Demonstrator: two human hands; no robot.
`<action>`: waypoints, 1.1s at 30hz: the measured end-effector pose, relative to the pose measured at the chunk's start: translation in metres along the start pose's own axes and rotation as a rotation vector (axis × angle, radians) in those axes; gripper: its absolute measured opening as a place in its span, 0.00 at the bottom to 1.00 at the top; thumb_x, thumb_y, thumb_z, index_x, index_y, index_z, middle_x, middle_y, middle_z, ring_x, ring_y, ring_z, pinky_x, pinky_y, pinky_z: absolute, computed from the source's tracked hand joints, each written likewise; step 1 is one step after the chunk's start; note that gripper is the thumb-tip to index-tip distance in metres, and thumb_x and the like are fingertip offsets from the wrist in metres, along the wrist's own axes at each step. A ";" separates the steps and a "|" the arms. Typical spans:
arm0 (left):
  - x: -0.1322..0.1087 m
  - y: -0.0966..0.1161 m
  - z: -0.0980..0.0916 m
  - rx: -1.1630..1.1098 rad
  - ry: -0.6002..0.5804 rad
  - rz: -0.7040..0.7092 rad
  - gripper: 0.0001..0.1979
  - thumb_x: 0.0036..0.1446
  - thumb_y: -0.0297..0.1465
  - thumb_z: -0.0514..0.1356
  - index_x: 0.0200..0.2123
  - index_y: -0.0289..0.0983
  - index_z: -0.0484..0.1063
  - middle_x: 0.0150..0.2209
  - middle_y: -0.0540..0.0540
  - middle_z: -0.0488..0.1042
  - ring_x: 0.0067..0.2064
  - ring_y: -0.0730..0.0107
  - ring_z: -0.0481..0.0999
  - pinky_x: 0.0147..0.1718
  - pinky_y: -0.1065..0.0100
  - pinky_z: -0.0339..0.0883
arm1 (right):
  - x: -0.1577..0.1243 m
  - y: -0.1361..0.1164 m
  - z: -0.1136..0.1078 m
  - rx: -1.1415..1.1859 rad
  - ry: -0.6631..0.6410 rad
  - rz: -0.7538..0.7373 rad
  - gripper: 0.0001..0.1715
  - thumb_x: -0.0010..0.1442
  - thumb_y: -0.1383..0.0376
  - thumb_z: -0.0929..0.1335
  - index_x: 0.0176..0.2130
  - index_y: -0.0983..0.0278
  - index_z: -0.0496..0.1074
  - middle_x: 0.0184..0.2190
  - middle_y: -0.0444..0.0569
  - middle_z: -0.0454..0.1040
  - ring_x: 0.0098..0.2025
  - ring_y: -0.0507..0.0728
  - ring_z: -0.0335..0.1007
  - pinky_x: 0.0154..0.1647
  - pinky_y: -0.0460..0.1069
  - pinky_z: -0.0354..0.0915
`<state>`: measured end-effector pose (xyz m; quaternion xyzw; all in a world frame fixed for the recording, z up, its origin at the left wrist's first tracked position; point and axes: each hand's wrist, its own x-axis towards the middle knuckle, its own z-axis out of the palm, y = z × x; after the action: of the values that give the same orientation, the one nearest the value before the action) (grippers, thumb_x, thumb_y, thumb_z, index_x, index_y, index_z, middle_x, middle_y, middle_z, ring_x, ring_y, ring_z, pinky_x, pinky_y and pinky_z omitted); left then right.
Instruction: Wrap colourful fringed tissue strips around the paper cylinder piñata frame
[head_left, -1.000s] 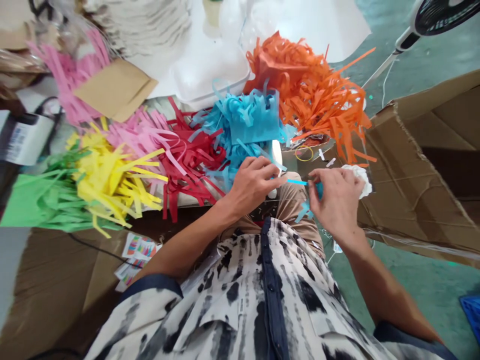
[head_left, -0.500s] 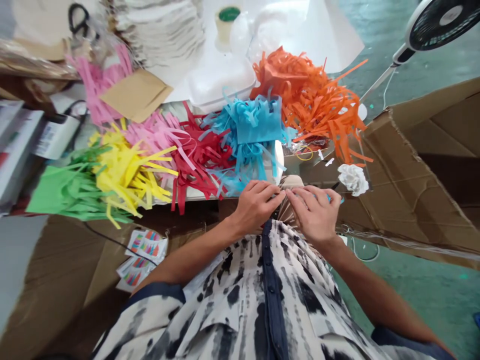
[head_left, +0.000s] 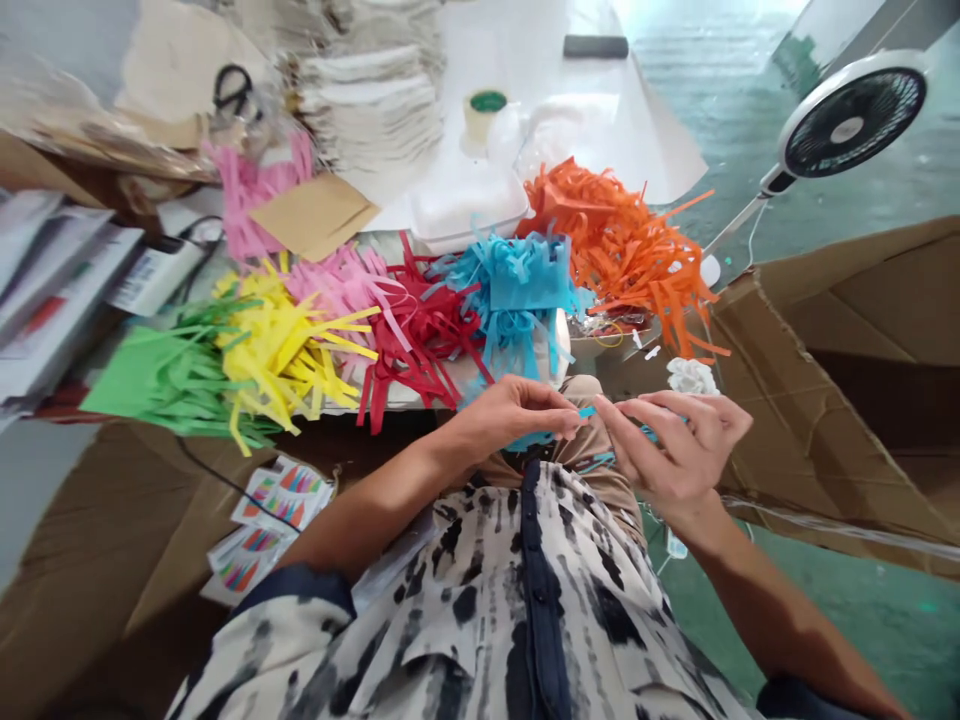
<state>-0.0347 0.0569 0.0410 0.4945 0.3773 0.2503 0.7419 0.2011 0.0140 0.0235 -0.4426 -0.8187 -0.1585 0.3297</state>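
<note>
Over my lap my left hand (head_left: pixel 525 415) is closed, pinching a narrow blue paper strip (head_left: pixel 587 411) whose short end sticks out past the fingertips. More blue paper hangs beneath that hand. Close by on the right, my right hand (head_left: pixel 679 445) has its fingertips at the strip's end, with the other fingers curled over a bit of blue paper that shows between them. A thin bluish strand dangles below. The nearest bundle on the table edge is blue fringed paper (head_left: pixel 529 285), beside red fringed paper (head_left: pixel 427 325) and orange fringed paper (head_left: pixel 622 240).
Along the table lie yellow (head_left: pixel 289 350), green (head_left: pixel 165 375) and pink fringed paper (head_left: pixel 341 285). A brown paper envelope (head_left: pixel 315 215), white foam box (head_left: pixel 469 205) and tape roll (head_left: pixel 484 115) are behind. A fan (head_left: pixel 851 130) and cardboard box (head_left: pixel 847 400) stand at right.
My hands were together with fingertips touching. Now they are a little apart, the right one shifted right, and the blue strip's end shows between them. The camera view has shifted.
</note>
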 end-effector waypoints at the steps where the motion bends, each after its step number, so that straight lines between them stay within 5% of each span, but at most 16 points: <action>1: 0.001 0.001 -0.001 -0.070 0.005 -0.023 0.16 0.54 0.44 0.75 0.32 0.36 0.84 0.30 0.47 0.80 0.30 0.73 0.75 0.33 0.70 0.67 | 0.003 0.000 0.000 -0.008 0.009 0.001 0.19 0.65 0.65 0.74 0.52 0.44 0.80 0.37 0.39 0.85 0.44 0.59 0.77 0.52 0.60 0.54; 5: 0.003 -0.001 -0.001 -0.215 0.045 -0.055 0.16 0.48 0.41 0.78 0.31 0.36 0.82 0.30 0.47 0.80 0.31 0.75 0.75 0.32 0.72 0.67 | 0.017 -0.002 0.004 0.012 -0.014 0.028 0.13 0.66 0.64 0.73 0.48 0.46 0.82 0.37 0.38 0.86 0.44 0.59 0.78 0.52 0.61 0.55; 9: 0.006 0.002 0.001 -0.281 0.063 -0.095 0.17 0.45 0.41 0.79 0.30 0.35 0.82 0.30 0.47 0.80 0.28 0.77 0.72 0.30 0.73 0.64 | 0.038 -0.008 0.007 0.248 -0.006 0.305 0.06 0.68 0.61 0.72 0.41 0.52 0.83 0.36 0.44 0.85 0.46 0.61 0.78 0.53 0.61 0.63; 15: 0.015 0.016 -0.003 -0.169 0.190 0.197 0.14 0.45 0.40 0.80 0.27 0.38 0.83 0.38 0.46 0.82 0.42 0.68 0.79 0.46 0.67 0.71 | 0.070 -0.014 0.015 0.767 -0.052 0.694 0.10 0.63 0.58 0.75 0.31 0.57 0.80 0.31 0.44 0.81 0.35 0.58 0.75 0.42 0.56 0.69; 18: 0.019 0.020 -0.007 -0.169 0.204 0.216 0.14 0.45 0.40 0.80 0.27 0.39 0.83 0.40 0.47 0.83 0.42 0.69 0.79 0.47 0.66 0.70 | 0.077 -0.012 0.020 0.899 -0.070 0.784 0.09 0.61 0.57 0.76 0.31 0.57 0.82 0.31 0.44 0.81 0.35 0.57 0.75 0.39 0.54 0.68; 25: 0.014 0.025 -0.008 -0.160 0.253 0.265 0.19 0.44 0.43 0.80 0.26 0.36 0.80 0.31 0.49 0.77 0.34 0.72 0.73 0.38 0.68 0.68 | 0.086 -0.002 0.019 1.086 -0.244 0.706 0.10 0.64 0.54 0.75 0.39 0.57 0.85 0.38 0.47 0.84 0.41 0.60 0.78 0.45 0.56 0.71; 33: 0.012 0.013 -0.016 -0.140 0.422 0.367 0.17 0.45 0.42 0.80 0.30 0.37 0.82 0.34 0.47 0.80 0.35 0.69 0.76 0.38 0.67 0.70 | 0.101 -0.006 0.036 0.922 -0.154 0.593 0.16 0.65 0.50 0.74 0.33 0.57 0.82 0.33 0.46 0.81 0.38 0.59 0.76 0.44 0.56 0.69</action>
<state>-0.0409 0.0791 0.0455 0.4389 0.4093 0.5035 0.6215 0.1420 0.0936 0.0662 -0.4743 -0.6652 0.3489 0.4591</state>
